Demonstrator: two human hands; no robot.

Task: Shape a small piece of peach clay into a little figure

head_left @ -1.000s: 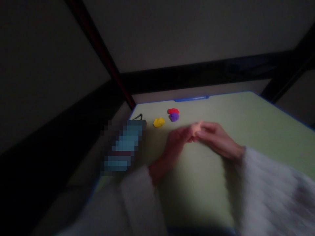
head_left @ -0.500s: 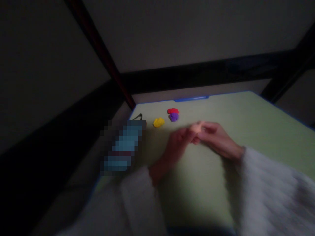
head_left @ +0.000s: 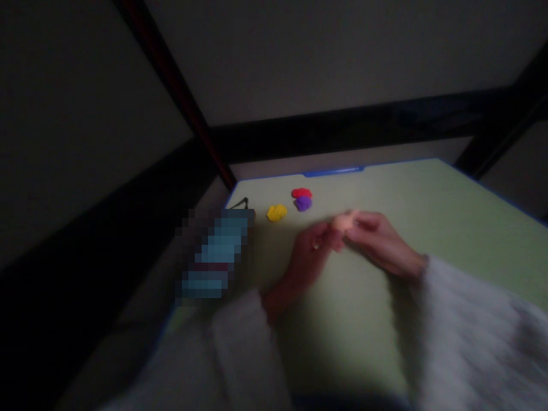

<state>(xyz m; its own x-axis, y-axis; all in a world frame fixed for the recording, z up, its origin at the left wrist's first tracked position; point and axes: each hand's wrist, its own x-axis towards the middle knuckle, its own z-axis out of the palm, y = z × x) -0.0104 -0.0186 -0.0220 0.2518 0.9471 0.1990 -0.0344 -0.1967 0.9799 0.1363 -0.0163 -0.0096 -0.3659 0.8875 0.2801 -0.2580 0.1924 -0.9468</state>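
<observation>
Where fingers [head_left: 366, 217] pinch, peach lump [head_left: 341, 223], blurred; partly hidden

Right of centre, I hold peach lump [head_left: 341, 223] between fingers of my left hand [head_left: 311, 251] and right hand [head_left: 379, 241]. Near frame centre: yellow lump [head_left: 277, 213]; purple lump [head_left: 303, 204] touching red lump [head_left: 301, 193]. Pale green tabletop [head_left: 342, 325] below.

Pale-green tabletop [head_left: 445, 222] spreading under left hand [head_left: 310, 248] and right hand [head_left: 379, 240], yellow lump [head_left: 277, 213] sitting beyond left, purple lump [head_left: 303, 203] resting farther out, red lump [head_left: 302, 192] sitting just behind, pixelated item [head_left: 218, 251] lying left of left hand
</observation>
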